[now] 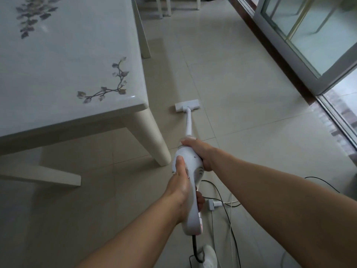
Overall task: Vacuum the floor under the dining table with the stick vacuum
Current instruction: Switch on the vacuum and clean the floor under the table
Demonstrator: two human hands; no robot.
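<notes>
I hold a white stick vacuum (189, 124) with both hands. My left hand (180, 187) grips its handle from the left, thumb lying along the top. My right hand (201, 151) wraps the upper body of the vacuum, further forward. The vacuum's flat white floor head (186, 106) rests on the beige tiled floor (241, 93), to the right of the dining table's near corner and outside the table's footprint. The dining table (63, 60) has a glossy white top with leaf patterns; its near right leg (149, 136) stands just left of the tube.
Black and white cords (228, 206) and a white plug (212, 204) lie on the floor below my hands. My white shoe (209, 256) shows at the bottom. A sliding glass door (309, 41) runs along the right. Chair legs (164, 6) stand at the far end.
</notes>
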